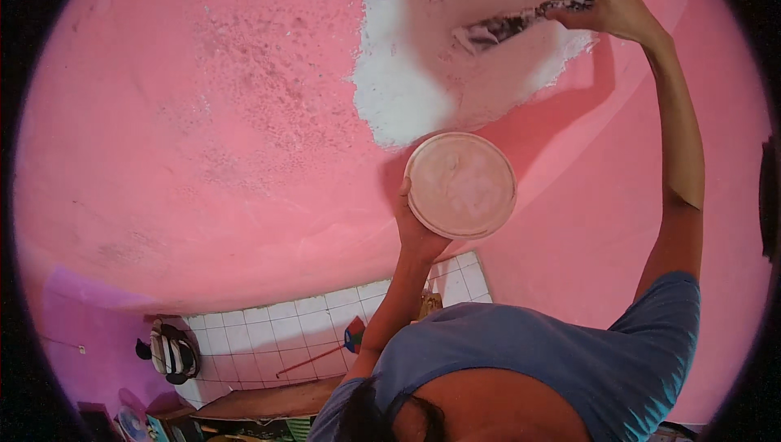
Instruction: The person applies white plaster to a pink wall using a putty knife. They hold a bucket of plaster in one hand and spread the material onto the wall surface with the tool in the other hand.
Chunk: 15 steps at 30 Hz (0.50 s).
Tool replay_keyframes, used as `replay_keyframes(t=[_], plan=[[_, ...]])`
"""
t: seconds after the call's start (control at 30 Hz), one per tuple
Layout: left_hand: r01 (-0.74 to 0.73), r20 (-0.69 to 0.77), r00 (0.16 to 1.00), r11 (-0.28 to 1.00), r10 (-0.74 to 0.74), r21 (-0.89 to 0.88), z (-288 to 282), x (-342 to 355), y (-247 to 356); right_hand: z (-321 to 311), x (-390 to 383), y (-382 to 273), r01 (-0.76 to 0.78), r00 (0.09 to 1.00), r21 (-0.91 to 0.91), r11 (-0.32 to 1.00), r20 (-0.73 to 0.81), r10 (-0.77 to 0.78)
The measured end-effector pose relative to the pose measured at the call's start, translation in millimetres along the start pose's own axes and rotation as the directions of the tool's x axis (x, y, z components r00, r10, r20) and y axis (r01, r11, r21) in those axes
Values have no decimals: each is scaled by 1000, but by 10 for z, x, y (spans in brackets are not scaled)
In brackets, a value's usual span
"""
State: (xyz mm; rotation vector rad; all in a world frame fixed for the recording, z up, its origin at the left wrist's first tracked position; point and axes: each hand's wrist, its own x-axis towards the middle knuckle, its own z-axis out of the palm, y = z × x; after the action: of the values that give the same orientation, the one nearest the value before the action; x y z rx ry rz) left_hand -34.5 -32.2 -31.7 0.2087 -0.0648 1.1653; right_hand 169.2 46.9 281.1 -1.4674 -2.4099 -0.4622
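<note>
My right hand (600, 1) is raised at the upper right, its fingers closed round the dark, white-smeared handle of a putty knife (508, 27). The blade end points left and lies at or close to a white patch (399, 76) with ragged edges on the pink wall. Whether the blade touches the wall I cannot tell. Below that patch my left hand (416, 230) holds up a round, pale lid (462, 185), thumb at its left rim and the other fingers hidden behind it. Pale, uneven smears mark the lid's face.
Rough, flaked spots mark the pink wall (260, 67) to the left. White tiles (301, 324) lie below, with a red-handled tool (313, 359), a brown board (277, 400) and a striped bundle (172, 351). A purple wall (106, 336) stands at lower left.
</note>
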Motion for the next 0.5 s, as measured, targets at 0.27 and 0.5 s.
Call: replay_keyframes(t=[0.27, 0.5], plan=[[-49, -7, 999, 999, 49, -14, 191, -14, -86, 290, 82, 56, 390, 919, -128, 912, -5, -394], [-173, 98, 984, 940, 150, 295, -52, -64, 135, -238, 604, -435, 370, 929, -273, 888, 107, -354]])
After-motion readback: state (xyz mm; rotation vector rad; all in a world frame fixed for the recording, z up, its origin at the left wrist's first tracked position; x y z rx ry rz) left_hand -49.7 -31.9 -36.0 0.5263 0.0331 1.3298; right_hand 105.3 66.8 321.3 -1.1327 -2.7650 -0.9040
